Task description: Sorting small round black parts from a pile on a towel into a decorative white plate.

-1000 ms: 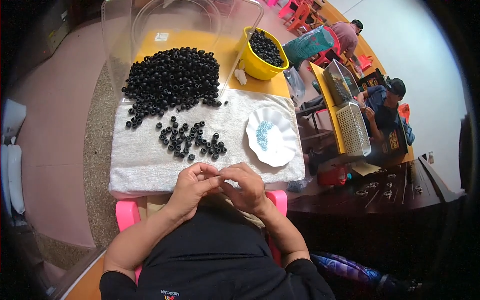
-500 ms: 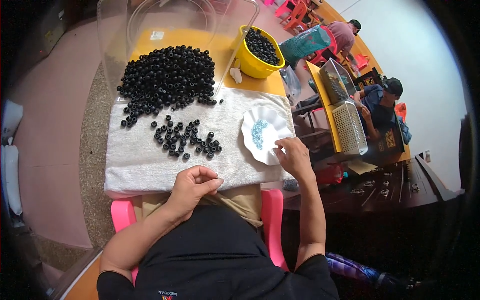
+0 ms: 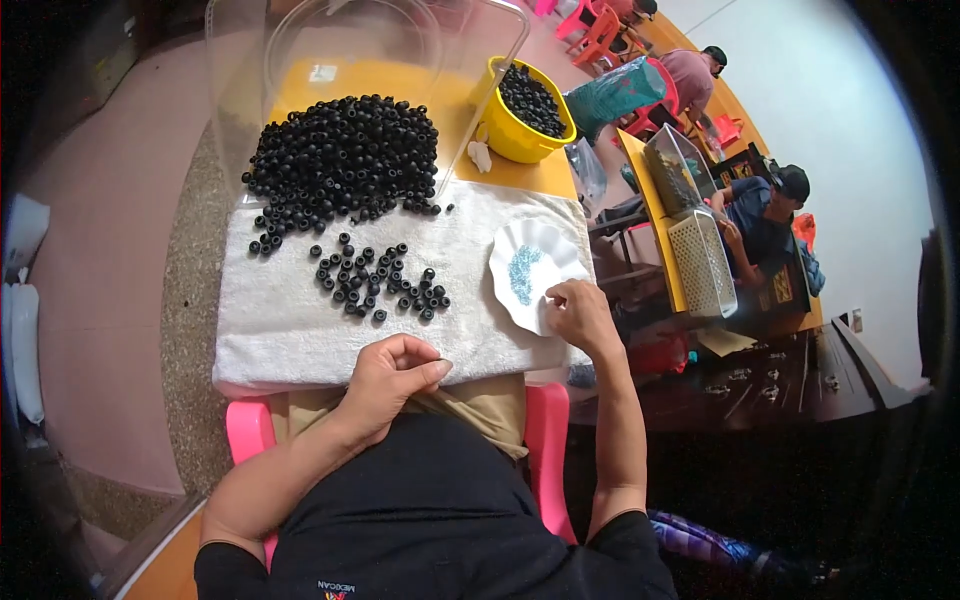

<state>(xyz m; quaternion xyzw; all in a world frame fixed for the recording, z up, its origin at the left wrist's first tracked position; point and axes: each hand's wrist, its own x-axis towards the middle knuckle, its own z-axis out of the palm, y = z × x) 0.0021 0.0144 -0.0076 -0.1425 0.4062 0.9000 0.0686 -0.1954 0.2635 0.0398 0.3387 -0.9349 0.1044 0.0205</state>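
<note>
My right hand (image 3: 582, 318) is at the near right rim of a white scalloped dish (image 3: 508, 248), its fingertips pinched together. Whatever they may hold is too small to see. A patch of tiny pale blue rhinestones or beads (image 3: 522, 272) lies in the dish. Near the towel's front edge, my left hand (image 3: 392, 388) is closed, thumb against forefinger; anything in that pinch cannot be made out. Beyond it, several loose black beads (image 3: 372, 278) with round holes are scattered on the white towel (image 3: 290, 340). A large heap of the same black beads (image 3: 345, 155) rises behind them.
A clear plastic bin (image 3: 235, 110) lies around the heap, open toward me. At the back right stands a yellow tub (image 3: 515, 145) of black pieces. Pink chair arms (image 3: 548, 440) flank me. To the right, another person (image 3: 750, 210) sits by a white perforated basket (image 3: 703, 262).
My right hand has shifted slightly nearer and its fingers have curled in more at the dish. My left hand keeps its pinch. The whole view has shifted a little.
</note>
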